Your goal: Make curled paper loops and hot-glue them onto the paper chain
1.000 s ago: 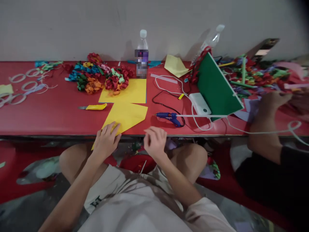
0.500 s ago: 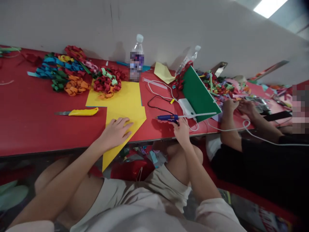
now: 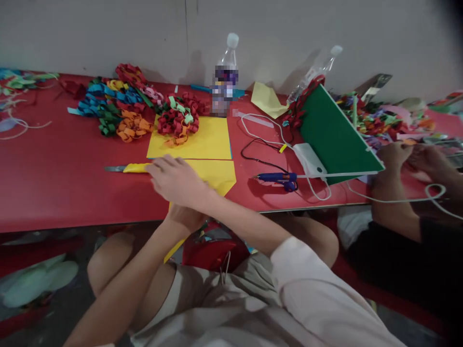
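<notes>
My right hand (image 3: 175, 177) reaches across to the left over my other arm, fingers stretched out, their tips at the handle end of a yellow utility knife (image 3: 134, 167) that lies on the red table (image 3: 54, 183). My left hand (image 3: 184, 218) sits under the right forearm at the table's front edge, on a yellow paper sheet (image 3: 219, 176) that hangs over the edge. Its fingers are hidden. A second yellow sheet (image 3: 208, 142) lies just behind.
Coloured paper curls (image 3: 133, 103) are piled at the back left. A water bottle (image 3: 224, 77) stands by the wall. A blue glue gun (image 3: 278, 177), white cables, a white adapter (image 3: 309, 159) and a green board (image 3: 336, 135) lie to the right, where another person's hands (image 3: 398, 154) work.
My right hand left the glue gun area and swung left across my left arm to the yellow knife. My left hand slid back toward the table edge on the yellow sheet.
</notes>
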Demonstrator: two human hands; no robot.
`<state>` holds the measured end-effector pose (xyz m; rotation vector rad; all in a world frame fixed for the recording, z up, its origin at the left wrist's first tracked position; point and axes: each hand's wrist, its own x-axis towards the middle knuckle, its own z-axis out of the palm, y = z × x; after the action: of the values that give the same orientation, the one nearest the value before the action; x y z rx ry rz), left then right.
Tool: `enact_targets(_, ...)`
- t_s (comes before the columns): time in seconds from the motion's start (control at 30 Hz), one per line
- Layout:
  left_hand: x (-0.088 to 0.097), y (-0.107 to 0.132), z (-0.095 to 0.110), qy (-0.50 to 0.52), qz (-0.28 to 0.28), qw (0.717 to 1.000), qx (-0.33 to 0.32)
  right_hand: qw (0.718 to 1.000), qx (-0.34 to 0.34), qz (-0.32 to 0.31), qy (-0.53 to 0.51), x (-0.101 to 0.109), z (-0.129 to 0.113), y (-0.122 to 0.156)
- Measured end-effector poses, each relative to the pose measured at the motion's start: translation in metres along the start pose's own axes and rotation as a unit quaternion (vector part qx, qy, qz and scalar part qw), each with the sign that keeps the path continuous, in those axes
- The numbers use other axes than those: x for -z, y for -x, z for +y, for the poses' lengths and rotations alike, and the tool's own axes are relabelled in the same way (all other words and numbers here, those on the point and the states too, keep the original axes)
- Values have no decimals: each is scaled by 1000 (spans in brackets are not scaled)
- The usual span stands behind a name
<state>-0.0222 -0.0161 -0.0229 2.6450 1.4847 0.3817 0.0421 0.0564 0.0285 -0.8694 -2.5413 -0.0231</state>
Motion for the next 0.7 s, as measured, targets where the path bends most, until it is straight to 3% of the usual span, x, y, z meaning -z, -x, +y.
enact_targets(0.07,-4,4,1,-16,-28,999,6,999,21,-38,22,-34,-5,-45)
enact_targets(0.13,-5,6,2,-33,-54,998,19,996,31,-74,31,-54,-9,-69)
enact_targets(0.2,-3,8,3,-34,-55,998,14,995,25,-89,42,-54,-10,-73)
enact_targets(0.27,2,10,5,-22,-38,999,-8,996,2,-79,33,-32,-4,-63)
enact_targets(0.33,8,12,5,-1,-26,999,-23,992,-36,-116,-25,1,11,-44)
enact_targets(0.43,17,15,3,17,-24,999,-25,983,-28,-49,-177,49,44,1)
enact_targets(0.5,22,18,1,19,-40,999,-29,970,-94,-41,-219,69,65,40)
enact_targets(0.57,24,20,-1,17,-64,997,-26,963,-151,-51,-216,79,79,79)
enact_targets(0.7,25,23,-2,7,-84,996,-8,974,-164,-26,-155,79,85,137)
